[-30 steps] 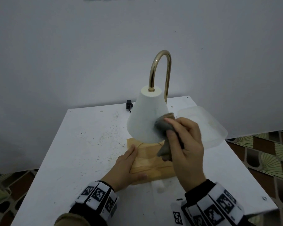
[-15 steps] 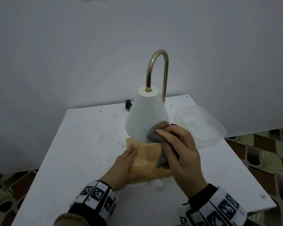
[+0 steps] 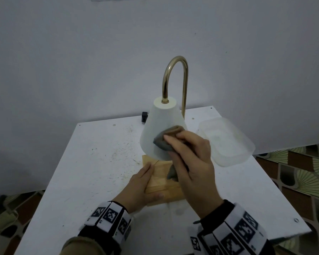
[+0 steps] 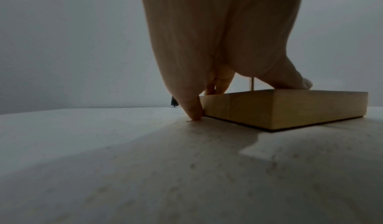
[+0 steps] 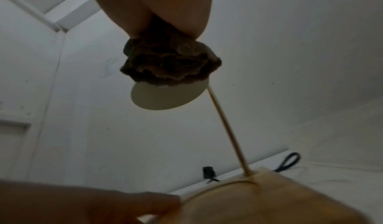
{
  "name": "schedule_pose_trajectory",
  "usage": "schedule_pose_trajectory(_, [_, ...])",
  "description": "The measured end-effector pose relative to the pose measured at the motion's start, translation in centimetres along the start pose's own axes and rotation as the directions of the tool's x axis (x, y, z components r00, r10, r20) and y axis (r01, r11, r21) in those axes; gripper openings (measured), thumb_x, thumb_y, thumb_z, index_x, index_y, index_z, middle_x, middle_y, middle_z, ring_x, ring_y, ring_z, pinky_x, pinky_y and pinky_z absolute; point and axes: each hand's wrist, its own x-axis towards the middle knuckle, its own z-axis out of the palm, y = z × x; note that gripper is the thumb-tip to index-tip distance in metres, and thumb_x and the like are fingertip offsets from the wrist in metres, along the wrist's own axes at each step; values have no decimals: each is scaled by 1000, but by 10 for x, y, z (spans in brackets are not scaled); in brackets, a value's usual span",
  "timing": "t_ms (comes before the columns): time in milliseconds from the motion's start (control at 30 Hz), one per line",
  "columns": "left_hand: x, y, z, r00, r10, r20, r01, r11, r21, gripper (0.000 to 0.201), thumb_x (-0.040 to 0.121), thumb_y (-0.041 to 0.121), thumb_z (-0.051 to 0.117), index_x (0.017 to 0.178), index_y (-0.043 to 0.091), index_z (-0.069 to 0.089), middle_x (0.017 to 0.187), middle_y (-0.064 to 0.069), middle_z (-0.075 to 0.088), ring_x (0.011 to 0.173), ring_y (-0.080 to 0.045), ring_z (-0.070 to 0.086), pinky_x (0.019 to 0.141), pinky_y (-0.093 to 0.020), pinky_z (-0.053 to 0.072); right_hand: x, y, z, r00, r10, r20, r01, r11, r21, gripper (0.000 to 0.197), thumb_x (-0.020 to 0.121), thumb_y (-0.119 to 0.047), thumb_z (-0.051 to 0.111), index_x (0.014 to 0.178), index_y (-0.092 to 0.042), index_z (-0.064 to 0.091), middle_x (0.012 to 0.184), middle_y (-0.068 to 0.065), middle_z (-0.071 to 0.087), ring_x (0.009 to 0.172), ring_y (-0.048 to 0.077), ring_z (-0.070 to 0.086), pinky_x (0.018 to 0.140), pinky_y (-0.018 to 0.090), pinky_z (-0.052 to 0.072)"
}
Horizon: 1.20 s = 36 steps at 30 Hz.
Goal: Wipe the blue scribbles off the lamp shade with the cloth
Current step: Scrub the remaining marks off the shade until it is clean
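Cloth: grey-brown cloth (image 3: 163, 139) was bunched in the right hand (image 3: 193, 168), fingers curled round it, pressed on the near-right flank of the lamp shade (image 3: 160, 129).
Shade: white cone hung from the brass arm (image 3: 175, 74) above the wooden base (image 3: 164, 183) on the bench (image 3: 92, 162).
Left hand: left hand (image 3: 140, 186) lay flat with straight fingers along the base's left edge.
Relation: shade sat directly ahead of the right fingers; its axis ran vertical.
Scribbles: no blue showed on the visible surface.
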Motion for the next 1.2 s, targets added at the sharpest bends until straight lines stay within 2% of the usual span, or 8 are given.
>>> schedule_pose_trajectory(100, [-1, 3, 0, 1000, -6, -3, 6, 1000, 18, 101, 80, 59, 58, 150, 24, -6, 156, 14, -11, 143, -16, 11, 117, -32, 16, -8, 17, -11, 999, -42, 28, 44, 997, -57, 28, 91, -13, 50, 116, -9, 62, 117, -1, 47, 106, 15, 45, 96, 17, 35])
schedule_pose_trajectory(233, [-1, 3, -1, 1000, -11, 11, 11, 1000, -2, 100, 81, 56, 60, 150, 25, -6, 156, 16, -12, 142, -15, 11, 117, -30, 15, 2, 22, -15, 987, 156, -47, -153, 986, 67, 29, 94, -19, 45, 114, -10, 63, 114, -10, 47, 98, 26, 55, 91, 29, 45])
schedule_pose_trajectory(333, [-1, 4, -2, 1000, -17, 11, 17, 1000, 3, 100, 81, 56, 60, 150, 24, -6, 156, 16, -12, 143, -15, 10, 117, -31, 15, 22, 11, -9, 977, 186, -103, -175, 978, 110, 28, 92, -18, 45, 116, -16, 60, 112, -11, 47, 108, 11, 48, 96, 17, 37])
schedule_pose_trajectory(500, [4, -6, 0, 1000, 10, -5, -10, 1000, -19, 121, 56, 91, 45, 151, 27, 3, 156, 20, -6, 143, -16, 14, 117, -40, 22, 19, -9, 4, 998, 49, -46, -47, 998, 33, 30, 92, -16, 48, 118, -10, 62, 117, -2, 46, 105, 16, 44, 96, 17, 35])
schedule_pose_trajectory(667, [2, -1, 2, 1000, -18, 2, 18, 1000, 11, 102, 79, 61, 58, 150, 25, -6, 157, 14, -10, 143, -16, 10, 118, -35, 16, -5, 4, -2, 1000, -24, 20, 27, 992, -126, 29, 93, -17, 49, 116, -7, 63, 115, 1, 46, 101, 16, 43, 93, 13, 35])
schedule_pose_trajectory(900, [1, 1, 1, 1000, -18, 6, 18, 1000, 11, 100, 82, 57, 58, 150, 25, -7, 156, 15, -12, 143, -16, 9, 117, -32, 15, 13, 1, -5, 989, 130, -70, -127, 991, 52, 30, 93, -19, 44, 117, -11, 61, 114, -5, 44, 105, 15, 45, 95, 16, 36])
schedule_pose_trajectory(1000, [0, -2, 1, 1000, -6, 0, 6, 1000, -10, 101, 80, 59, 58, 150, 26, -7, 157, 14, -10, 144, -15, 9, 118, -32, 14, 7, -4, -1, 998, 56, 15, -57, 998, 31, 29, 92, -18, 47, 116, -13, 63, 117, -4, 43, 107, 13, 43, 97, 14, 33])
schedule_pose_trajectory(1200, [2, -4, 2, 1000, -2, -16, 2, 1000, -22, 123, 54, 91, 42, 150, 28, -2, 156, 16, -5, 142, -16, 15, 117, -36, 20, -11, 22, -30, 963, -110, 246, 126, 991, -51, 29, 94, -20, 47, 112, -11, 67, 118, -4, 44, 105, 14, 44, 94, 20, 37])
